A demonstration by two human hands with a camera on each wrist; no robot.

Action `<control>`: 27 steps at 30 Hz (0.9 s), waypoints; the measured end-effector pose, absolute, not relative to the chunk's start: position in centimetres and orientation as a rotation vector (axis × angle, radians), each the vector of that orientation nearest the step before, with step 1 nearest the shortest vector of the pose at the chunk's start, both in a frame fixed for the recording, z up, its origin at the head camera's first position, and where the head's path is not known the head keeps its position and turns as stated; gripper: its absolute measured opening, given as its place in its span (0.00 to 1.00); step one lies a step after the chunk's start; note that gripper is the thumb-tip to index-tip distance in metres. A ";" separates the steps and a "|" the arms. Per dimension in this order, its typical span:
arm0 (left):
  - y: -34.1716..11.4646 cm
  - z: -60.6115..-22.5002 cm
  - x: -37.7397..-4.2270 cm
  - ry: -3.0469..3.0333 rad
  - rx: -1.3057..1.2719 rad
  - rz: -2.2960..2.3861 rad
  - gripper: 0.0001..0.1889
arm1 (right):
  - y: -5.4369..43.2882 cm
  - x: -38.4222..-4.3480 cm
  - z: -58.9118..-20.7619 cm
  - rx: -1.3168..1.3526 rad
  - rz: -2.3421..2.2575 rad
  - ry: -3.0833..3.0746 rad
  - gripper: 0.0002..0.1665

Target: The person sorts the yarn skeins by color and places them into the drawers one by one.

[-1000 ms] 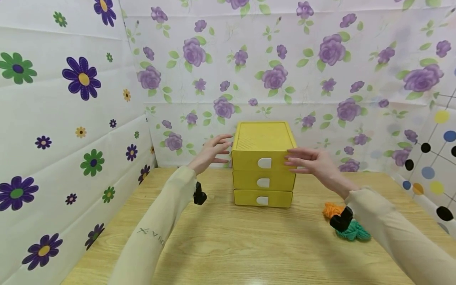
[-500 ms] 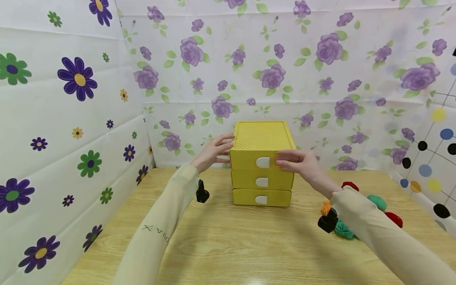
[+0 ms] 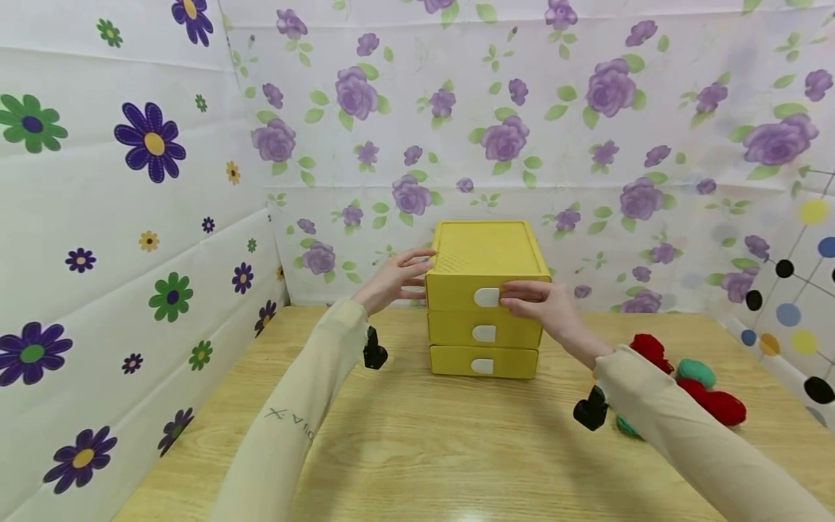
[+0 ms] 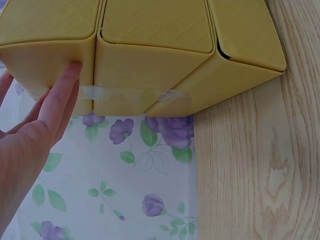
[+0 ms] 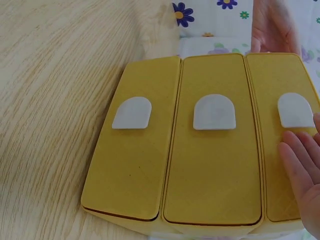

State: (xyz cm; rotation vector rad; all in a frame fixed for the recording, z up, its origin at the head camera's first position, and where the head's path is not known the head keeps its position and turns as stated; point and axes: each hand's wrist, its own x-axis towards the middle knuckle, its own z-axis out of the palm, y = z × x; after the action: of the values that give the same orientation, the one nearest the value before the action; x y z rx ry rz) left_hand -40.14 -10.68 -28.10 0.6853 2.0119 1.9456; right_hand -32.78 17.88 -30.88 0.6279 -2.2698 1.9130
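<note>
A yellow three-drawer box (image 3: 485,250) stands on the table, its drawer fronts facing me. Each front carries a white rounded handle (image 3: 484,333). My left hand (image 3: 391,281) is at the box's left side, near the top drawer; in the left wrist view an extended finger (image 4: 62,95) touches that side wall. At the front, my right hand (image 3: 538,304) reaches across the top drawer's right half. Its fingertips lie beside the top handle (image 5: 295,111), and the right wrist view shows the fingers (image 5: 299,160) mostly straight. Whether they touch the handle is hard to tell.
Red yarn (image 3: 652,351) and green yarn (image 3: 696,372) lie on the wooden table (image 3: 417,442) to the right, partly behind my right sleeve. A flowered cloth (image 3: 404,138) hangs behind the box. Clear tape (image 4: 130,94) runs along the box's left side.
My right hand has moved left from the box's right edge across the top drawer front to its handle. My left hand has come slightly closer to the left side. The drawers look unmoved.
</note>
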 end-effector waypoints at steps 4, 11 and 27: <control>-10.6 -28.1 -40.1 1.997 0.671 1.952 0.21 | 17.5 -32.7 -30.9 0.603 1.920 -2.262 0.22; -10.6 -28.4 -40.2 2.014 0.662 1.976 0.20 | 17.1 -32.8 -30.9 0.559 1.924 -2.260 0.19; -10.6 -28.6 -40.2 2.029 0.697 1.982 0.20 | 16.5 -33.2 -30.8 0.485 1.929 -2.206 0.15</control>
State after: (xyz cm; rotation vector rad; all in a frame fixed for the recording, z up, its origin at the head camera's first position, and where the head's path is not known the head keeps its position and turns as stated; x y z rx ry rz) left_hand -40.23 -10.64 -28.59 0.6969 2.0292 1.9818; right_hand -33.18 16.53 -30.77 0.4851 -2.2063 1.9290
